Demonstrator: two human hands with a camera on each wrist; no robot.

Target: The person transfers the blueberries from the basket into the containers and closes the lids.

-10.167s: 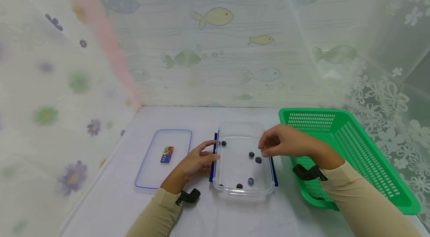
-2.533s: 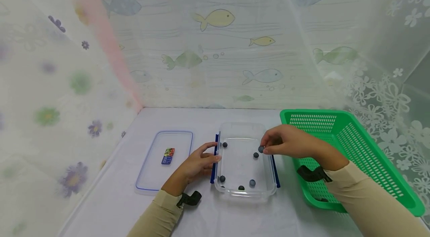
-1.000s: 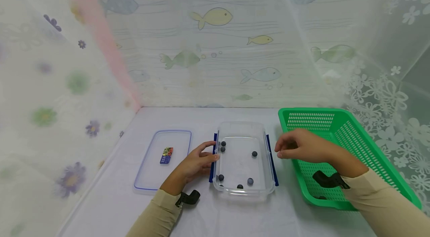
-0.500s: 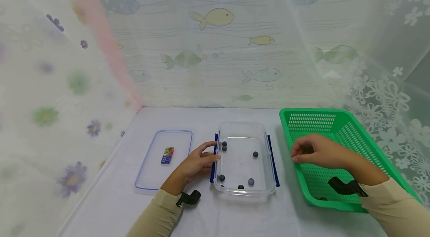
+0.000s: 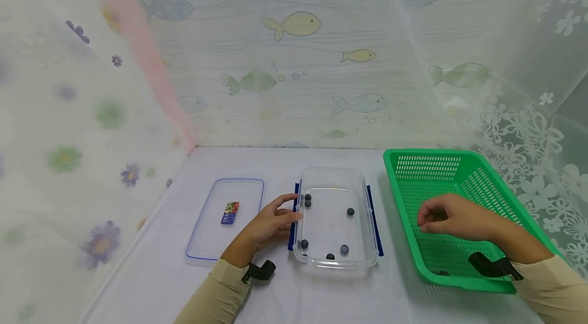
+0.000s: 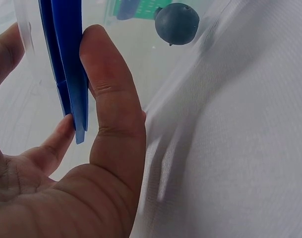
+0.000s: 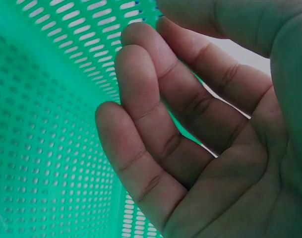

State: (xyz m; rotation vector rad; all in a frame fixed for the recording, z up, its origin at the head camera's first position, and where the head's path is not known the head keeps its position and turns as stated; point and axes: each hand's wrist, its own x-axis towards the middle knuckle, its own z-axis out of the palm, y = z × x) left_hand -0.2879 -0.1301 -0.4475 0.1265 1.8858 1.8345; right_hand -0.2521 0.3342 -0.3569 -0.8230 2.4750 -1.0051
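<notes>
A clear plastic food container with blue side clips stands on the white cloth. Several blueberries lie in it, two together by its left wall and one blueberry right of the middle. My left hand holds the container's left side; in the left wrist view the thumb lies along the blue clip, with fingers on the other side. My right hand hovers over the green basket, its fingers loosely curled around nothing. Something small and dark shows in the basket's near left corner, partly hidden by the rim.
Left of the container a clear lid with a blue seal lies flat, bearing a colourful label. Curtains printed with fish and flowers hang behind and along both sides of the table.
The blueberry my right hand pinched 2.5 s ago is let go; another now sits by the container's left wall. That hand has moved right, over the basket. My left hand stays put.
</notes>
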